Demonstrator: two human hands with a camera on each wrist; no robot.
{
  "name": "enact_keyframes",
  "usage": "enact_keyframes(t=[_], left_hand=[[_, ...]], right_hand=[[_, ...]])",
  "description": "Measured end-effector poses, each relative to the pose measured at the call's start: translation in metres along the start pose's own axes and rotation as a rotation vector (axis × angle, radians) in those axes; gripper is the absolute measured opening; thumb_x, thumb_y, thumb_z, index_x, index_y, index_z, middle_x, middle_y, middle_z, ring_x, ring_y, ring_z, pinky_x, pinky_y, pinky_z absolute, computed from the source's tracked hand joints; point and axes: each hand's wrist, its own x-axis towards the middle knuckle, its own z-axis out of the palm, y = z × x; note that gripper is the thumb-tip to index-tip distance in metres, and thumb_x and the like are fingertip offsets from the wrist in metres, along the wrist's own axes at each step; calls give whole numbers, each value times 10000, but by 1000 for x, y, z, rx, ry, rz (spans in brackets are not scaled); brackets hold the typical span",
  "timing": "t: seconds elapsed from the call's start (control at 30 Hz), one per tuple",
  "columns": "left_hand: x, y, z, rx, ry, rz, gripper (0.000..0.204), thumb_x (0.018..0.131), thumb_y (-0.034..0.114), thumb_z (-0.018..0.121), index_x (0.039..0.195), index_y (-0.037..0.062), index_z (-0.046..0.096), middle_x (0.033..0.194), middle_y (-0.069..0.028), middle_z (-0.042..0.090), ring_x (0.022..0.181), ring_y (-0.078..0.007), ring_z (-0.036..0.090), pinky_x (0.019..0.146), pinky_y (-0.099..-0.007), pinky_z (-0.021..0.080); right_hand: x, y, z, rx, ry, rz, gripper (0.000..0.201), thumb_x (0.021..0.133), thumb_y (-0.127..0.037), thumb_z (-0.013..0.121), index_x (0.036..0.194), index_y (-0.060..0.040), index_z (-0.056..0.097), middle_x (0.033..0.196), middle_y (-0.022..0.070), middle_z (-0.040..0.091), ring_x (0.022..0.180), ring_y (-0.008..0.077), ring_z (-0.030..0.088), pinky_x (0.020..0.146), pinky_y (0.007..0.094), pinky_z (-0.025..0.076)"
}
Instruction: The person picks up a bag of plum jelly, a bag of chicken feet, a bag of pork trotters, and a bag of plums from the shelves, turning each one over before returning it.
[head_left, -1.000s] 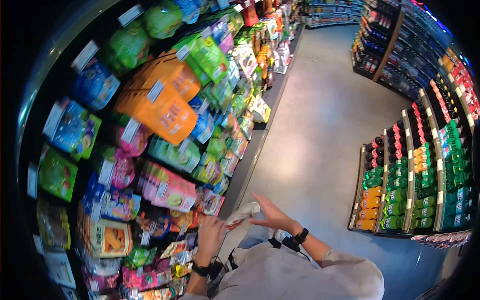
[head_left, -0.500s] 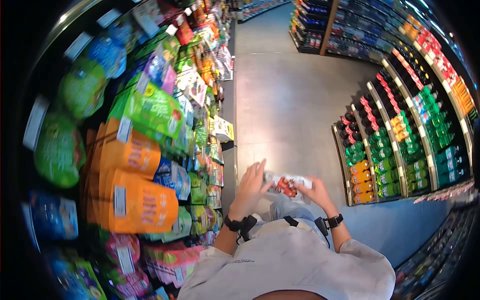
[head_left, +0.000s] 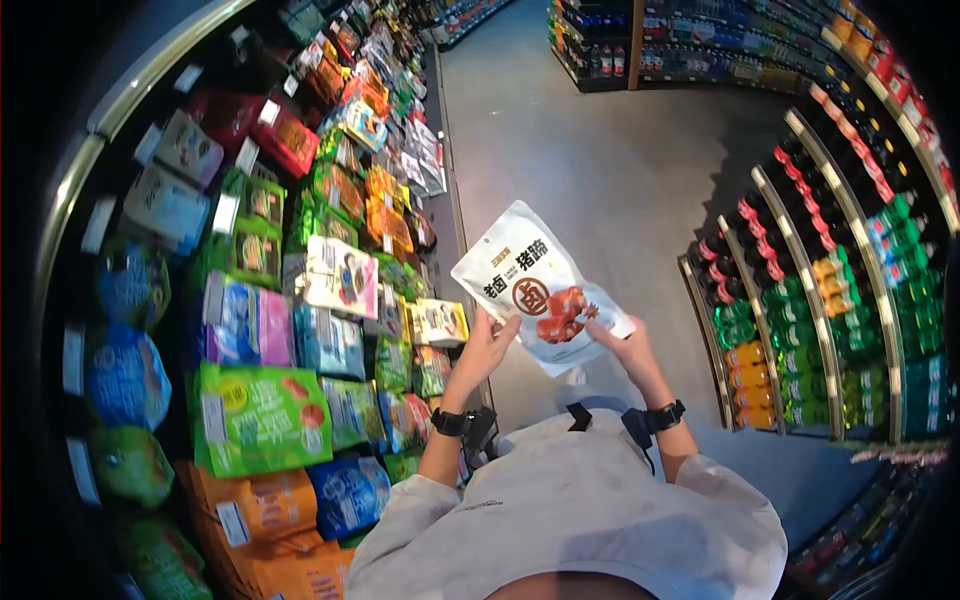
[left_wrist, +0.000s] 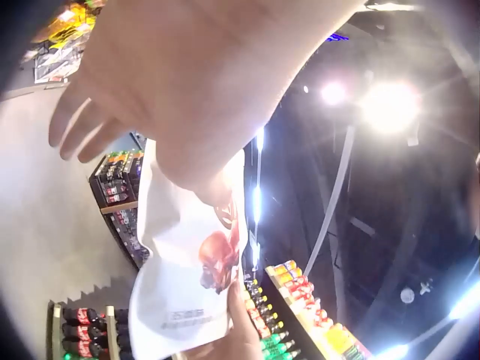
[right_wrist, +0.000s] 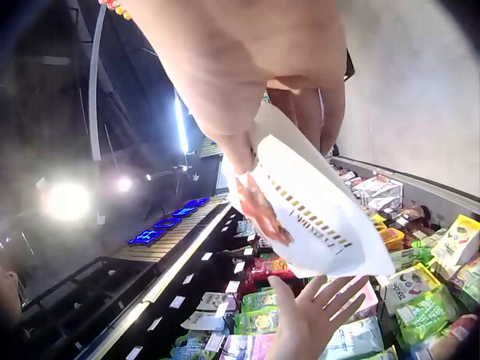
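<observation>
A white snack pouch with dark Chinese lettering and a picture of brown braised meat faces up, tilted, in front of the body. My right hand pinches its lower right corner, thumb over the printed front. Along the pouch's left edge is my left hand, its thumb lying at the front. The right wrist view shows that left hand with straight, spread fingers right by the pouch's edge. From the left wrist, the pouch hangs below the left palm, and the right thumb presses its side.
To the left, a long shelf carries hanging snack bags, among them a green pouch and orange pouches. Soft drink bottles fill a slanted rack on the right. Grey aisle floor runs ahead between them.
Both hands have come away from the left shelf to the front of the body. The pouch has swung from nearly edge-on to face up, and the right hand has taken hold of its corner.
</observation>
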Motion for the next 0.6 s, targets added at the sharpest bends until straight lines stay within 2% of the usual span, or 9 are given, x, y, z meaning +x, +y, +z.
enact_keyframes(t=[0.03,0.13,0.17,0.27,0.37,0.47,0.57,0.6], left_hand=[[27,8,-1,-67,77,71,443,977,112,673,1323,-8,424,1320,-176,610,1178,-172,616,935,-325,533],[95,44,-18,-69,103,95,427,933,63,716,1275,-15,474,1181,-146,685,1018,-149,684,811,-273,573],[117,57,-20,-21,137,106,407,907,39,736,1241,-25,512,1084,-122,717,903,-130,707,731,-245,586],[184,70,-27,-31,97,111,459,892,53,757,1271,-26,508,1096,-125,717,926,-121,697,750,-245,569],[245,78,-25,-45,56,133,464,873,58,779,1259,-28,535,1096,-110,716,934,-123,692,770,-260,566],[315,79,-29,17,-22,108,481,852,69,802,1258,-28,563,1101,-97,710,964,-131,684,818,-283,564],[390,82,-40,124,-86,128,558,846,131,818,1313,-27,559,1134,-104,696,1027,-146,662,871,-303,549],[419,85,-46,187,-94,142,566,849,147,816,1320,-29,556,1142,-109,694,1033,-147,661,877,-305,548]], right_hand=[[17,-17,0,70,-63,23,327,938,-213,735,1168,16,698,1029,37,727,929,90,644,850,274,515],[75,-29,-13,-4,-159,34,316,957,-231,712,1151,18,704,1026,36,728,932,80,639,844,265,510],[95,-32,-19,-45,-225,62,314,990,-244,668,1145,27,705,1004,14,719,905,58,619,815,252,505],[155,-28,-33,72,-206,121,312,1021,-260,621,1104,29,704,950,-23,690,857,34,581,759,234,488],[218,-30,-41,36,-120,87,329,1042,-272,586,1025,38,693,869,-46,648,789,22,540,694,222,464],[298,-6,-60,-127,-38,-8,358,1048,-287,573,933,35,677,794,-57,614,729,19,516,645,223,441],[379,7,-74,-268,31,48,369,1051,-284,567,884,29,665,740,-65,579,683,21,483,610,235,420],[410,-3,-72,-209,62,27,371,1051,-285,567,871,26,658,733,-67,566,682,22,473,606,236,414]])
